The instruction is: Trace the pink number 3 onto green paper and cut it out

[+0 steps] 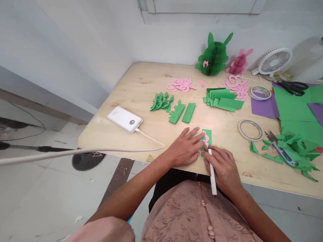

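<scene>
My right hand [223, 166] grips a white pen [212, 174], its dark tip low over a folded green paper strip [209, 133] near the table's front edge. On that strip lies a pink paper cutout [206, 137] with a curved outline. My left hand [187, 147] rests flat, fingers spread, its fingertips on the cutout and the strip's left edge. Beyond it are two green folded strips, one [188, 113] with a drawn curved outline and the other [177, 113] beside small green pieces. A cluster of green cutouts [161, 101] sits farther left.
A white power bank [124, 119] with a cable lies left. Behind are pink cutouts [181, 84], stacked green strips [223, 99], a green paper rabbit [214, 58] and a white fan [274, 61]. To the right are tape rolls [239, 130], blue-handled scissors [284, 153] and green scraps [300, 144].
</scene>
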A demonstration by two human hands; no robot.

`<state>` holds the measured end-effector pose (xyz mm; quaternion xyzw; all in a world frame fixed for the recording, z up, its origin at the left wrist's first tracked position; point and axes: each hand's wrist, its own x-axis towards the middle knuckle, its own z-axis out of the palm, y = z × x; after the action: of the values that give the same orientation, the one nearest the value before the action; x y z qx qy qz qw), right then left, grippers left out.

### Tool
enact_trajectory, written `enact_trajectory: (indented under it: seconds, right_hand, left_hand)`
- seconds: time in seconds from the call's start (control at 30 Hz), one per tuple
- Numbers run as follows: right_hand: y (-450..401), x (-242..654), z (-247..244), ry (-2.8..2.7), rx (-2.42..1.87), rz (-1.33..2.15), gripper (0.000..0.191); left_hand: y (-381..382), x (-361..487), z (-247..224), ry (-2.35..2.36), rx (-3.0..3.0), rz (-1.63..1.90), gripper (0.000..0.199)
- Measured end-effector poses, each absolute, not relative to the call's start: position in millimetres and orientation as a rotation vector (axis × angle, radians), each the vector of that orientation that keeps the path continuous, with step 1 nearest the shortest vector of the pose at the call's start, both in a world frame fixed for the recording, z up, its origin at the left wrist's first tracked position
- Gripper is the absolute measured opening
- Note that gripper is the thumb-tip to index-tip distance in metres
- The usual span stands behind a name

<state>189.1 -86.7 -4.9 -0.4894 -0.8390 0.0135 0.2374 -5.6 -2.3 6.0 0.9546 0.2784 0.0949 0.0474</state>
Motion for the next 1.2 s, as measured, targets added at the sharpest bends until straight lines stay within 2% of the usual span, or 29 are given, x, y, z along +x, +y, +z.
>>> enact_trajectory:
  seconds: [0.77, 1.2]
  right_hand:
    - [-87, 191, -9, -2.312, -1.334, 0.028, 0.036]
    - [-71, 200, -3, -2.179, -1.439, -0.023, 0.027]
  left_hand:
    - [-6, -6, 1, 0.873, 2.876, 0.296, 0.04]
    - [-6, -5, 0, 0.878, 2.894, 0.301, 0.039]
